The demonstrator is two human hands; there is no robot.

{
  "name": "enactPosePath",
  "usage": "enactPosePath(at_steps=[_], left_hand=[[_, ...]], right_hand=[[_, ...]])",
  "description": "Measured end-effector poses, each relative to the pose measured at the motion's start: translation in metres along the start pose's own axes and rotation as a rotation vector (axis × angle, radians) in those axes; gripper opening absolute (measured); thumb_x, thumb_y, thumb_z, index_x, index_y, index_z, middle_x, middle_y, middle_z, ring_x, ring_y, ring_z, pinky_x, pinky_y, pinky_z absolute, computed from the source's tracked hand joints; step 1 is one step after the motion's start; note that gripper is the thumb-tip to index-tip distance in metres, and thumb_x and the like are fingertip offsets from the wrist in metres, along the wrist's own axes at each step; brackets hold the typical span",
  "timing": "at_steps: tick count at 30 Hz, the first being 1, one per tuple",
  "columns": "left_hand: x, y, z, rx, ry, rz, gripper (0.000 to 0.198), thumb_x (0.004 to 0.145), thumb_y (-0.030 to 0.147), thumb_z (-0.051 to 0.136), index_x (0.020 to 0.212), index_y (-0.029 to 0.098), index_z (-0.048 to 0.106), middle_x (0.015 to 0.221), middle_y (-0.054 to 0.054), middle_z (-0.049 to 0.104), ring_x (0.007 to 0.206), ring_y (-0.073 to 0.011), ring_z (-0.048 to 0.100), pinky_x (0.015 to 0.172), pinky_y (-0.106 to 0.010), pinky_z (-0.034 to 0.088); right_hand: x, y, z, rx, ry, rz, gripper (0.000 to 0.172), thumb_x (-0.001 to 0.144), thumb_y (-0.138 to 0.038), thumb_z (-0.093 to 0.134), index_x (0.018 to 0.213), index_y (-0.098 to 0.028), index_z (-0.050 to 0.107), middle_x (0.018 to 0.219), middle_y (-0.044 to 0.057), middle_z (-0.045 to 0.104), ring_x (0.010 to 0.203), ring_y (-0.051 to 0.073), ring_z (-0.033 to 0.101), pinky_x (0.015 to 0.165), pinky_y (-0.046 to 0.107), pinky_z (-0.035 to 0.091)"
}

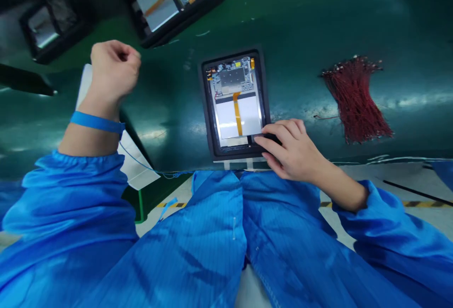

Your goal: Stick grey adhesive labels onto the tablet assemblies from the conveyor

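Observation:
An opened tablet [235, 102] in a black frame lies on the green belt [300, 29] near its front edge, showing a circuit board, a silver panel and an orange flex cable. My right hand [290, 149] rests on the tablet's lower right corner, fingers curled over the frame. My left hand [113, 69] is raised over the left of the belt, closed in a loose fist; whether anything is in it is hidden. A blue wrist strap [95, 123] with a thin cord circles the left wrist.
A bundle of red wires [356, 98] lies on the belt at the right. Two more opened tablets, one [173, 1] at the back centre and one [53, 27] at the back left. A white sheet [136, 168] lies under my left forearm.

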State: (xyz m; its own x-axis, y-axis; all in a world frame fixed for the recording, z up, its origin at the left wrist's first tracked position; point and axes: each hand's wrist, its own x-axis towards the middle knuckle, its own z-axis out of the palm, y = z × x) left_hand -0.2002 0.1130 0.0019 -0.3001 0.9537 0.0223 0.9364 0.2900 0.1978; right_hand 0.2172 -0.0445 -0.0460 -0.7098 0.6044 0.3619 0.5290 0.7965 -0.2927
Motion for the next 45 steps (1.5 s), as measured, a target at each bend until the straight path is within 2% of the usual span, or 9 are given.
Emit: enactPosePath(at_steps=[3,6,14,22,27,32,39,42,45], left_hand=[[0.014,-0.053,-0.005,0.218,0.027,-0.003,0.030,0.101,0.018,0.050,0.119,0.000,0.066,0.114,-0.012,0.068,0.106,-0.0209,0.061,0.110,-0.041,0.048],[0.019,-0.074,0.001,0.296,0.009,0.104,0.033,0.102,0.023,0.046,0.121,0.004,0.066,0.131,-0.017,0.063,0.127,-0.0273,0.052,0.119,-0.046,0.038],[0.012,-0.059,0.000,0.353,-0.156,0.279,0.045,0.104,0.030,0.041,0.124,0.006,0.072,0.134,-0.020,0.064,0.135,-0.0335,0.042,0.122,-0.055,0.025],[-0.005,-0.014,-0.009,0.137,0.023,0.228,0.044,0.100,0.025,0.046,0.130,0.012,0.075,0.125,-0.013,0.069,0.117,-0.0278,0.061,0.113,-0.042,0.046],[0.022,0.034,0.016,0.178,-0.050,0.421,0.049,0.094,0.028,0.056,0.140,0.012,0.063,0.145,-0.020,0.057,0.136,-0.0364,0.049,0.117,-0.048,0.040],[0.058,0.058,0.032,0.177,-0.030,0.453,0.041,0.095,0.036,0.052,0.125,0.010,0.062,0.130,-0.027,0.063,0.133,-0.0445,0.051,0.115,-0.055,0.035],[0.087,0.067,0.008,0.015,0.165,0.451,0.041,0.096,0.041,0.047,0.117,0.010,0.062,0.117,-0.023,0.066,0.128,-0.0437,0.057,0.114,-0.057,0.032],[0.076,0.072,0.000,0.054,0.077,0.480,0.035,0.091,0.040,0.055,0.110,0.012,0.062,0.114,-0.024,0.066,0.126,-0.0468,0.057,0.114,-0.060,0.033],[0.069,0.071,0.005,-0.049,-0.022,0.433,0.030,0.089,0.044,0.060,0.101,0.016,0.062,0.115,-0.024,0.067,0.130,-0.0477,0.054,0.118,-0.061,0.032]], right_hand=[[0.000,-0.004,0.004,0.002,0.037,0.005,0.029,0.096,-0.022,0.064,0.123,-0.016,0.067,0.132,0.018,0.066,0.122,0.035,0.055,0.097,0.050,0.042],[0.005,-0.008,0.004,0.010,0.028,-0.013,0.024,0.096,-0.021,0.065,0.119,-0.016,0.068,0.132,0.018,0.066,0.123,0.034,0.055,0.098,0.049,0.041],[0.017,-0.023,-0.006,-0.086,-0.125,-0.109,0.015,0.102,-0.031,0.064,0.104,-0.017,0.070,0.103,0.010,0.072,0.099,0.028,0.055,0.087,0.044,0.035],[0.042,-0.031,0.021,-0.228,-0.053,-0.056,0.023,0.104,-0.020,0.054,0.085,-0.018,0.068,0.079,0.007,0.066,0.080,0.025,0.049,0.076,0.039,0.026],[0.082,0.004,0.016,-0.312,-0.171,0.135,0.021,0.105,-0.016,0.048,0.098,-0.015,0.068,0.096,0.014,0.072,0.092,0.028,0.054,0.078,0.041,0.025],[0.130,0.058,-0.002,-0.346,-0.297,0.308,0.025,0.102,-0.013,0.048,0.116,-0.007,0.067,0.114,0.021,0.073,0.108,0.033,0.057,0.090,0.044,0.030],[0.201,0.147,-0.002,-0.230,-0.231,0.513,0.031,0.100,-0.016,0.059,0.130,-0.007,0.065,0.133,0.024,0.068,0.125,0.035,0.051,0.108,0.048,0.030],[0.224,0.168,0.002,-0.187,-0.184,0.582,0.035,0.100,-0.012,0.057,0.134,-0.007,0.063,0.140,0.026,0.065,0.133,0.038,0.049,0.116,0.054,0.027],[0.238,0.163,0.006,-0.067,-0.081,0.673,0.049,0.092,-0.001,0.058,0.141,-0.003,0.056,0.153,0.031,0.052,0.146,0.043,0.039,0.122,0.061,0.021]])
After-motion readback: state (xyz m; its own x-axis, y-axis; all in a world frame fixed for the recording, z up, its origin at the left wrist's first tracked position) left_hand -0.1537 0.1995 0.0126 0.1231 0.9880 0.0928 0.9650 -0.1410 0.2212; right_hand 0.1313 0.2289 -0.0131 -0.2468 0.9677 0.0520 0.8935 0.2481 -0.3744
